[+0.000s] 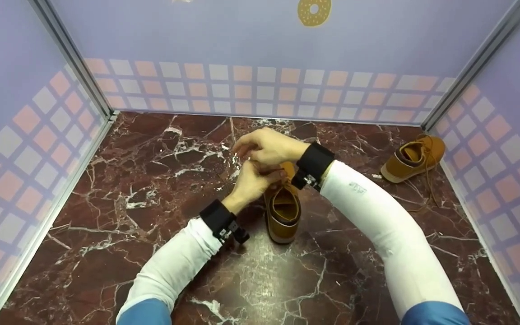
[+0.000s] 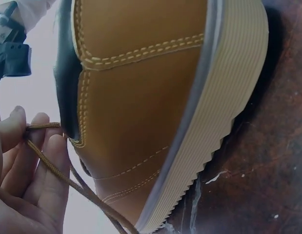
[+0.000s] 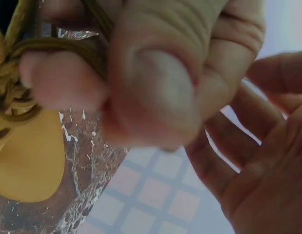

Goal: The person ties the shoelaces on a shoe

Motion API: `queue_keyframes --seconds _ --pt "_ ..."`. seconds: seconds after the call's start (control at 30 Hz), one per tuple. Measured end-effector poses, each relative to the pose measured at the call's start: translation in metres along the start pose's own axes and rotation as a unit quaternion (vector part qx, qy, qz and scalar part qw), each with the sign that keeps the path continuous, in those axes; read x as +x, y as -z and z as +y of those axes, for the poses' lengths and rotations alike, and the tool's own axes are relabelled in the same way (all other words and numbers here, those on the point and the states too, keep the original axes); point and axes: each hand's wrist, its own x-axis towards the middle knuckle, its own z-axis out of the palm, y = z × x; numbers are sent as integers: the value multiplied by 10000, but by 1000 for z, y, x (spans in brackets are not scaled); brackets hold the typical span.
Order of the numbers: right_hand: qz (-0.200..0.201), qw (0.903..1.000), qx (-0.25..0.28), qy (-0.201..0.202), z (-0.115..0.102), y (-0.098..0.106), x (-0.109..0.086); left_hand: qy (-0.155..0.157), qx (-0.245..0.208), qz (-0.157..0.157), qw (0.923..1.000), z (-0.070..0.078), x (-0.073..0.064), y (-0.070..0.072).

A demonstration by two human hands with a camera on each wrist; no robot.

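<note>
A tan lace-up shoe [image 1: 282,229] stands on the floor, its toe pointing away from me. My left hand [image 1: 247,184] is beside its front part and pinches a brown shoelace [image 2: 68,180] between thumb and fingers. The lace forms a loop there in the left wrist view. Over the left hand reaches my right hand [image 1: 272,148], fingers pointing left and loosely bent. In the right wrist view the right palm faces the camera, with no lace visible in it. The left thumb hides part of the right fingers there.
Another tan shoe [image 1: 415,158] stands near the right wall, its laces trailing on the floor. Dark red marbled floor [image 1: 142,216] lies between checkered panels at left, right and back. Each wrist wears a black strap with a small camera.
</note>
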Motion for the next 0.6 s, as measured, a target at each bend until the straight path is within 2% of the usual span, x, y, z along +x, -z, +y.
queue_keyframes --seconds 0.17,0.37,0.47,0.6 --pt "671 9977 -3 -79 15 0 -18 50 333 137 9993 0 3 -1" --pt "1479 9888 194 -37 41 -8 -47 90 425 297 9986 -5 5 -2" --pt "1683 9850 388 -21 49 -11 -60 61 462 326 9984 -5 5 -3" --pt "1760 9818 712 -96 59 -15 -74 -91 670 317 9972 -4 6 -3"
